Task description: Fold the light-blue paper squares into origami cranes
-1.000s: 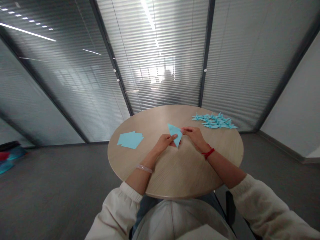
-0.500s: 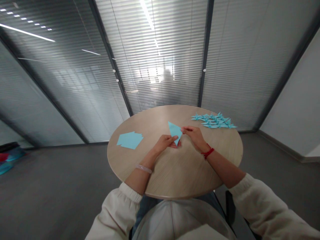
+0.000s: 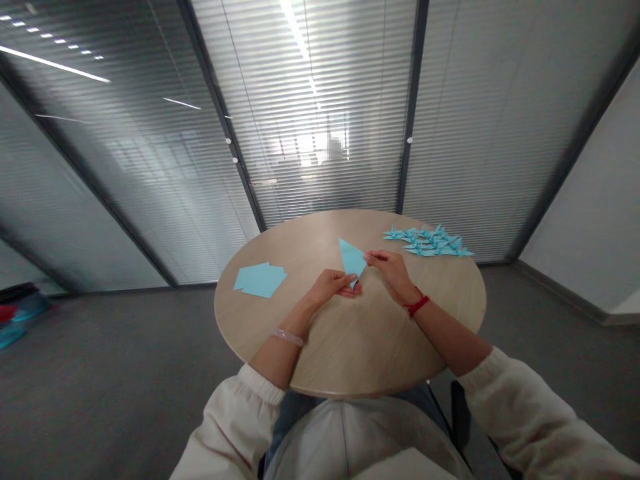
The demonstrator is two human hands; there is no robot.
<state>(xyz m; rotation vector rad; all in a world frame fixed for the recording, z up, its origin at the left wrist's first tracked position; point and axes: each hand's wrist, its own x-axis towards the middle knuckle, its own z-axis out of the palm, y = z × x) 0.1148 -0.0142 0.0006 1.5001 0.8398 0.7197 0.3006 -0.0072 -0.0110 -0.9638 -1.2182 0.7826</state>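
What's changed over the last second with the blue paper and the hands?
The blue paper triangle has tipped a little: its far tip moved up and slightly right. The fingers of the left hand slid off its face toward the lower tip. The right hand keeps its grip on the right corner. The stack of blue sheets, the folded cranes and the table stayed put.

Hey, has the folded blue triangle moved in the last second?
Yes, slightly. The folded blue triangle has shifted a little farther from the person, toward the paper cranes.
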